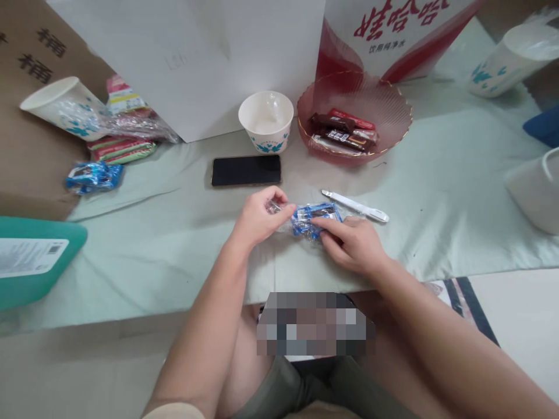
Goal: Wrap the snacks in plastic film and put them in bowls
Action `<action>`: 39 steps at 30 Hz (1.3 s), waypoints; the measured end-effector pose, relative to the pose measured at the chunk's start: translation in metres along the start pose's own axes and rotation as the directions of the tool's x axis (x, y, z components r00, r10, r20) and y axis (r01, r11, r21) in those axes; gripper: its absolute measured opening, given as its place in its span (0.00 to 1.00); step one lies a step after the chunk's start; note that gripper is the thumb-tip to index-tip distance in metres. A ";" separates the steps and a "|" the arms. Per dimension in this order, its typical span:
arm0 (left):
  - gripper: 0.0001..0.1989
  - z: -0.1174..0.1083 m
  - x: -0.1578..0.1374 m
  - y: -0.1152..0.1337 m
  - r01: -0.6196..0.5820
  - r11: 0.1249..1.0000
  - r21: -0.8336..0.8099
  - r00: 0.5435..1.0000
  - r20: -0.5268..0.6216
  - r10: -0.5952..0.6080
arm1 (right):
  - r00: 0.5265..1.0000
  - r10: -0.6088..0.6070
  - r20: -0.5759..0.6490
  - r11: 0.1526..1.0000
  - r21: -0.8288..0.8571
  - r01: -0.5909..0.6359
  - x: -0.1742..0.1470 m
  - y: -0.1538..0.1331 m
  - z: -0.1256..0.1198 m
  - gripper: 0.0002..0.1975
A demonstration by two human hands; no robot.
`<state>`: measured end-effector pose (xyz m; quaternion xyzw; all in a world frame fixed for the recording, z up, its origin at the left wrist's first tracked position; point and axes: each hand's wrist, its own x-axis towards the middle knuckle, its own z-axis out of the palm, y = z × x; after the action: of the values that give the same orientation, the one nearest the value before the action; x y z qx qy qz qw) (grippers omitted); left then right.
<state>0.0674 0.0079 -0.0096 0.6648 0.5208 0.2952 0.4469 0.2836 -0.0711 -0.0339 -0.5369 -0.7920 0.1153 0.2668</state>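
Blue snack packets [318,213] in clear plastic wrap lie near the front of the cloth-covered table. My left hand [264,215] is closed on the gathered plastic wrap [283,224] at their left end, thumb against the nearest packet. From the right, my right hand [356,244] grips the bundle, with the index finger on top and the thumb low at the near side. A white utility knife [356,206] lies just beyond my right hand. Past my left hand a black phone [246,170] lies flat.
A paper cup [266,123] and a pink glass bowl [399,116] with wrapped bars stand behind. At the left are a tipped paper cup [65,107], another wrapped blue bundle [94,177] and a green jug [35,262]. A white mug [535,189] stands right. Large boxes [196,64] line the back.
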 end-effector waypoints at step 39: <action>0.05 0.014 -0.003 0.000 -0.156 0.950 0.270 0.985 -0.024 0.169 | 0.892 0.206 -0.404 0.976 0.015 -0.218 0.002 -0.007 -0.001 0.07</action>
<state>0.0786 0.0012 -0.0151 0.7526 0.5095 0.2735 0.3150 0.2785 -0.0724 -0.0290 -0.6363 -0.6585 0.0185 0.4015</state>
